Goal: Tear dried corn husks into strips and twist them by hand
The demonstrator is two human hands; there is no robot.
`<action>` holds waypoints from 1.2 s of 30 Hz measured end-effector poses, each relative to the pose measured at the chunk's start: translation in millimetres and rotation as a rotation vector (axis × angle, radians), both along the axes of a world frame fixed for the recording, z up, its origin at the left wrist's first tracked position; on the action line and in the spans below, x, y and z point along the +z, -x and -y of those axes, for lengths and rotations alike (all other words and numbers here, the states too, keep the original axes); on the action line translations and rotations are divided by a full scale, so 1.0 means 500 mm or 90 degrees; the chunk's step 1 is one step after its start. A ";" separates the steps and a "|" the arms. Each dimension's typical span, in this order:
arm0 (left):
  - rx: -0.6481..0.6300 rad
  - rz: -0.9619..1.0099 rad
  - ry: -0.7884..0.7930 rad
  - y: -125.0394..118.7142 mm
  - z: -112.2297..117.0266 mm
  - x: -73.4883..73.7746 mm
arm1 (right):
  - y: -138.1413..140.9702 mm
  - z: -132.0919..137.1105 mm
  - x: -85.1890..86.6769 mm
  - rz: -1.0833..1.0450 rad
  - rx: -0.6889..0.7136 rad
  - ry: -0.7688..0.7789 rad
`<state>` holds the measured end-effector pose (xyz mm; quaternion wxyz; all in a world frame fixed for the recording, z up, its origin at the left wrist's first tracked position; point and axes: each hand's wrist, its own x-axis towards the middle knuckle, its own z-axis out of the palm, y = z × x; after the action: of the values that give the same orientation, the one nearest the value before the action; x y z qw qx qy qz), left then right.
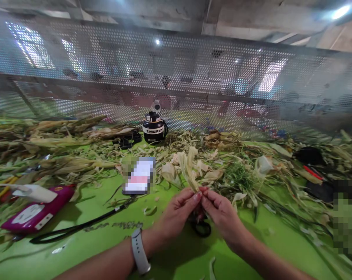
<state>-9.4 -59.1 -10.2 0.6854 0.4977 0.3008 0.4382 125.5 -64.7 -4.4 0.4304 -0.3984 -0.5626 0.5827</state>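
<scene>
In front of me both hands come together over the green tabletop. My left hand, with a pale watch strap on the wrist, pinches the lower end of a dried corn husk. My right hand pinches the same gathered end from the other side, fingertips touching the left ones. The husk's pale yellow strips stand up and fan out above the fingers. Below the hands a black loop shows partly; what it belongs to is hidden by my fingers.
Loose husks and shreds cover the table's far side. A phone on a black strap lies left of centre. A magenta power strip with a white plug is at left. A black jug stands before a perforated metal screen.
</scene>
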 end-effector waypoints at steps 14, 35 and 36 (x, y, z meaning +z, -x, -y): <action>-0.031 0.041 0.161 0.016 -0.008 -0.002 | -0.059 -0.025 0.046 0.211 -0.157 -0.181; -0.193 0.034 0.266 0.017 0.006 -0.001 | -0.044 -0.029 0.029 0.226 -0.090 -0.147; -0.192 0.038 0.269 0.017 0.005 -0.002 | -0.045 -0.030 0.029 0.228 -0.091 -0.154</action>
<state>-17.8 -61.7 -11.2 0.8402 0.3697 0.2877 0.2732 147.9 -49.8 10.2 0.4084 -0.4795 -0.6664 0.3991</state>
